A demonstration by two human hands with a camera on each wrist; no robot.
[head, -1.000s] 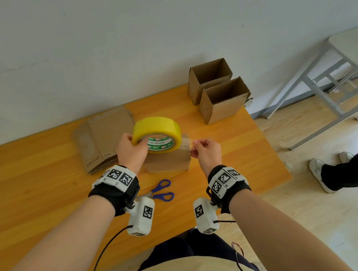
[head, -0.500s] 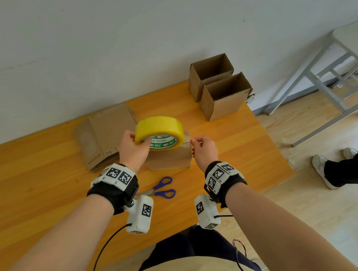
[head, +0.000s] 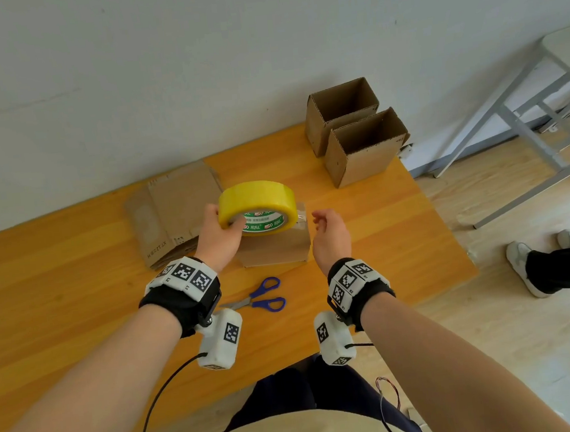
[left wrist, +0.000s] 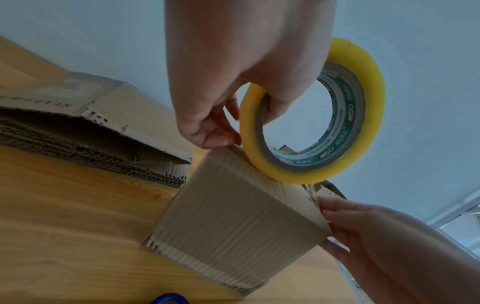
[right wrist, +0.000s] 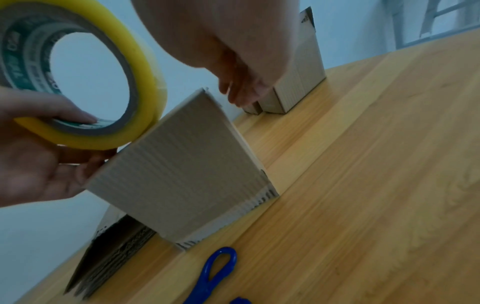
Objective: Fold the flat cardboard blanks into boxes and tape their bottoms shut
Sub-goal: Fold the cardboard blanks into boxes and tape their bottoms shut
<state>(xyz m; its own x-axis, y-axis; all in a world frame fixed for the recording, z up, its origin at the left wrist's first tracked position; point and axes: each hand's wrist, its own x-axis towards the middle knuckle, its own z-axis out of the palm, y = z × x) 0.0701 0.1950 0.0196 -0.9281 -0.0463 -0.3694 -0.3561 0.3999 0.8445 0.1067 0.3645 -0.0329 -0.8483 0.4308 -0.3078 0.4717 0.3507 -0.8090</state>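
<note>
On the table [head: 56, 292], the box [head: 273, 248] stands centre, flat blanks [head: 170, 213] at ten o'clock. Left hand [head: 217, 237] grips the tape roll [head: 256, 206] atop it; right hand [head: 329, 235], fingers loosely apart, at three o'clock. Scissors [head: 260, 297] at six.

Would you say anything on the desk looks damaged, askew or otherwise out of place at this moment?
Nothing stands out. The left hand holds the tape roll on the upturned box, two finished boxes stand at the far corner, flat blanks lie stacked, and scissors lie nearby.
</note>
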